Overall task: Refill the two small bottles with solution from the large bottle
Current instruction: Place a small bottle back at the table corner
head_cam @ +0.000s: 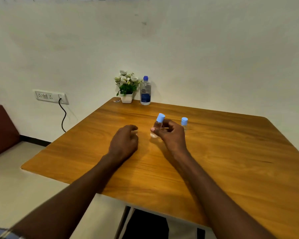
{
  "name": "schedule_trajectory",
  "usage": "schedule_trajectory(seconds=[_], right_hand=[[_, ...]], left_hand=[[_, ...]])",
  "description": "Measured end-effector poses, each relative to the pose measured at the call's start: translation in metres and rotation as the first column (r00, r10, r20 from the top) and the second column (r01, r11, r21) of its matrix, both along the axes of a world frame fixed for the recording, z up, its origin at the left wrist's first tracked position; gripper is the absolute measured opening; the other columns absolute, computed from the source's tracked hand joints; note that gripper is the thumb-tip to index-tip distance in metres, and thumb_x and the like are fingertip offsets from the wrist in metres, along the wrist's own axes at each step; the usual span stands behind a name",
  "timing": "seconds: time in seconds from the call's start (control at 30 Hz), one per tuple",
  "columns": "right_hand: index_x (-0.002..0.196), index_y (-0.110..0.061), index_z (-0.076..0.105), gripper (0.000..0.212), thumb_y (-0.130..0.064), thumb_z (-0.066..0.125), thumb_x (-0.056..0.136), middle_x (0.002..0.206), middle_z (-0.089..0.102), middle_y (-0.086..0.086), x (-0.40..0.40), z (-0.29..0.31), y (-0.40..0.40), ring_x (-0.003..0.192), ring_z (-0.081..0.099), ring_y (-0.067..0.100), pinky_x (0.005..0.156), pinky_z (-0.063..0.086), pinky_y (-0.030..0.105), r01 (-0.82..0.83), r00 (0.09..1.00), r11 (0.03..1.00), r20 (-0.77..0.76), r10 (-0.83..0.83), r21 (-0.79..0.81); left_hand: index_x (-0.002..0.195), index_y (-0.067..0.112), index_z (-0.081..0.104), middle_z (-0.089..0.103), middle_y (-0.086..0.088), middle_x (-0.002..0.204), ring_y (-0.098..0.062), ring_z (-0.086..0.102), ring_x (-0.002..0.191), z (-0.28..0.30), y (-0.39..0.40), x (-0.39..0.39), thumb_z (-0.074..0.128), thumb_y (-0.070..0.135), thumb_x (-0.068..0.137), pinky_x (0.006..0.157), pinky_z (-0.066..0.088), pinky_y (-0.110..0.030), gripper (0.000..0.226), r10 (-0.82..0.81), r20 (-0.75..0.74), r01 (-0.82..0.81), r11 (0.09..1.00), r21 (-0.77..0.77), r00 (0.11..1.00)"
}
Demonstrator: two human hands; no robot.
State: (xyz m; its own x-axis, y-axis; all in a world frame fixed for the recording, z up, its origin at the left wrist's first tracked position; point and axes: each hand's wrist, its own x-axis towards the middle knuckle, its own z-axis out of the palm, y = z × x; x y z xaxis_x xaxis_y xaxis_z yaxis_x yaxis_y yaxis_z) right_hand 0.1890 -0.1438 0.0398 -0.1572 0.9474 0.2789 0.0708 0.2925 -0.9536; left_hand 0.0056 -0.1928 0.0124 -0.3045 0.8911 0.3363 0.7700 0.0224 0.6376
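My right hand grips a small clear bottle with a light blue cap, tilted a little to the right, its base near the wooden table. The second small bottle, also blue-capped, stands upright on the table just behind my right hand. My left hand hovers to the left of the held bottle, fingers loosely curled, holding nothing. The large solution bottle, clear with a dark blue cap and blue label, stands upright at the table's far edge by the wall.
A small white pot of white flowers stands left of the large bottle. A tiny clear item lies at the table's far left corner. A wall socket with a black cable is at the left, beside a brown piece of furniture.
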Motion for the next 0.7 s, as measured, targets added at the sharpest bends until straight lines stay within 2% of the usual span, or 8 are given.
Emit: schedule_trajectory(seconds=[0.07,0.13,0.27,0.37,0.47,0.53,0.6,0.7], right_hand=[[0.111,-0.023,0.075,0.032,-0.022,0.088,0.082,0.104,0.078,-0.008,0.027,0.012,-0.006,0.095,0.073,0.006,0.081,0.059,0.022,0.040,0.998,0.998,-0.044,-0.037,0.051],[0.105,-0.027,0.074,0.028,-0.023,0.088,0.082,0.100,0.078,-0.009,0.057,0.024,-0.009,0.093,0.073,0.005,0.079,0.060,0.022,0.085,0.994,0.989,-0.072,-0.076,0.121],[0.110,-0.015,0.076,0.032,-0.025,0.088,0.083,0.101,0.078,-0.006,0.131,0.041,-0.003,0.093,0.073,0.009,0.078,0.059,0.019,0.248,0.968,0.944,-0.080,-0.236,0.218],[0.113,-0.016,0.076,0.032,-0.025,0.086,0.084,0.103,0.077,-0.006,0.193,0.041,0.014,0.097,0.072,0.008,0.080,0.057,0.020,0.376,0.926,0.903,-0.050,-0.374,0.209],[0.114,-0.016,0.076,0.034,-0.024,0.087,0.083,0.104,0.076,-0.007,0.247,0.027,0.038,0.096,0.071,0.009,0.078,0.053,0.021,0.464,0.882,0.870,0.002,-0.471,0.170],[0.114,-0.016,0.075,0.038,-0.026,0.089,0.081,0.102,0.075,-0.008,0.274,0.013,0.057,0.092,0.070,0.007,0.076,0.052,0.020,0.515,0.848,0.844,0.056,-0.527,0.153],[0.114,-0.016,0.073,0.040,-0.027,0.090,0.079,0.099,0.072,-0.009,0.292,0.000,0.079,0.087,0.067,0.004,0.073,0.051,0.017,0.554,0.813,0.820,0.120,-0.570,0.145],[0.114,-0.015,0.073,0.042,-0.030,0.091,0.078,0.097,0.070,-0.007,0.312,-0.017,0.118,0.088,0.067,0.010,0.079,0.055,0.026,0.611,0.756,0.780,0.192,-0.626,0.138]], left_hand=[[0.127,0.023,0.068,0.069,0.006,0.126,-0.008,0.061,0.116,0.006,-0.008,0.030,0.058,0.018,0.101,0.097,0.054,-0.035,0.028,-0.027,0.036,0.019,0.980,0.197,0.999],[0.117,0.021,0.071,0.071,0.008,0.113,-0.008,0.063,0.106,0.014,-0.008,0.067,0.058,0.012,0.099,0.090,0.055,-0.034,0.023,-0.131,0.007,0.121,0.933,0.338,0.991],[0.097,0.017,0.073,0.072,0.007,0.091,-0.009,0.065,0.080,0.023,0.014,0.151,0.061,0.007,0.094,0.070,0.056,-0.039,0.016,-0.293,-0.053,0.283,0.840,0.463,0.955],[0.091,0.018,0.074,0.071,0.007,0.082,-0.008,0.063,0.071,0.026,0.040,0.212,0.058,0.008,0.093,0.066,0.055,-0.039,0.018,-0.369,-0.030,0.343,0.827,0.445,0.929],[0.093,0.022,0.074,0.070,0.010,0.078,-0.008,0.064,0.071,0.021,0.074,0.258,0.054,0.015,0.092,0.068,0.054,-0.039,0.021,-0.408,-0.011,0.388,0.859,0.334,0.913],[0.100,0.023,0.074,0.072,0.009,0.085,-0.011,0.066,0.079,0.015,0.102,0.280,0.053,0.019,0.093,0.074,0.055,-0.039,0.022,-0.409,-0.025,0.402,0.882,0.247,0.912],[0.109,0.022,0.073,0.076,0.004,0.102,-0.017,0.068,0.095,0.008,0.129,0.292,0.053,0.021,0.094,0.084,0.056,-0.039,0.025,-0.394,-0.076,0.401,0.903,0.157,0.916],[0.113,0.016,0.074,0.076,-0.004,0.112,-0.025,0.068,0.105,0.002,0.178,0.299,0.053,0.018,0.094,0.091,0.055,-0.039,0.028,-0.388,-0.137,0.399,0.915,0.063,0.912]])
